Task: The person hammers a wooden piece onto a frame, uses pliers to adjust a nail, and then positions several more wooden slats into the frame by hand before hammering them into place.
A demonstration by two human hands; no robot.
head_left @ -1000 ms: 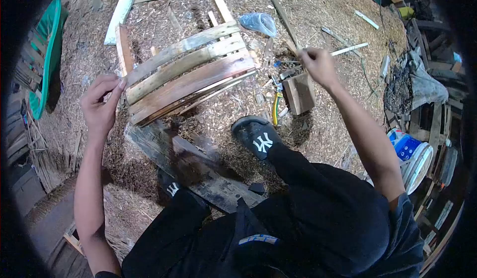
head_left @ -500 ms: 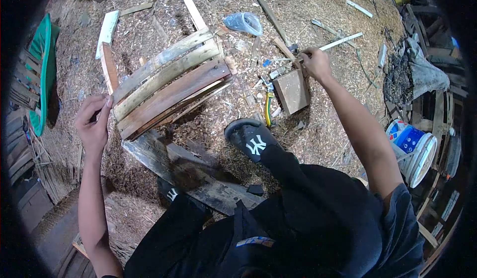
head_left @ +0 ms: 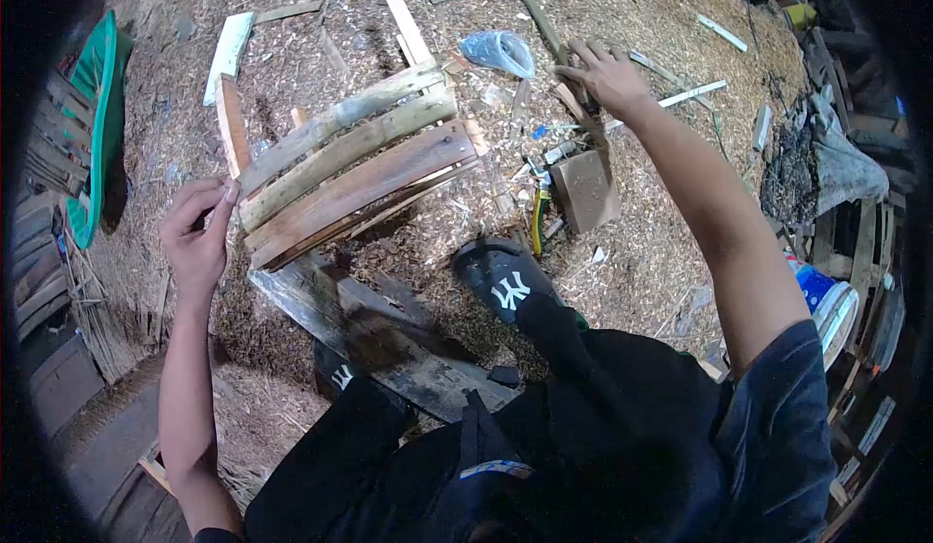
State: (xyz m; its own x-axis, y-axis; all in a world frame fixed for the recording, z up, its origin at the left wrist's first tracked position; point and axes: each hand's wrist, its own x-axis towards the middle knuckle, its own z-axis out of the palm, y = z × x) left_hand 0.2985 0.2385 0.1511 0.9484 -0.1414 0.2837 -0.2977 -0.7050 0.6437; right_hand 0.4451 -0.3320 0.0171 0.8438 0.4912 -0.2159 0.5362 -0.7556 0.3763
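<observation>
My left hand (head_left: 199, 227) pinches the left end of the top slat (head_left: 340, 120) of a small slatted wooden frame (head_left: 360, 184). The frame's upper slats are pale and the lower one is reddish-brown. Out to the right, my right hand (head_left: 614, 82) reaches over the ground with its fingers spread, above a short wooden stick (head_left: 571, 102) and a dark piece partly hidden beside it. Just below that hand sits a brown wooden block (head_left: 590, 193). A tool with a yellow-green handle (head_left: 537, 220) lies left of the block.
A weathered plank (head_left: 389, 349) lies before my legs, near my black shoe (head_left: 501, 281). Wood shavings cover the ground. Around lie a clear plastic bag (head_left: 498, 52), loose strips (head_left: 403, 14), a green wheelbarrow-like tub (head_left: 102, 135) and a white-blue bucket (head_left: 826, 310).
My right hand has moved up and its fingers have spread out. My left hand stays at the slat's end. The whole view has shifted slightly.
</observation>
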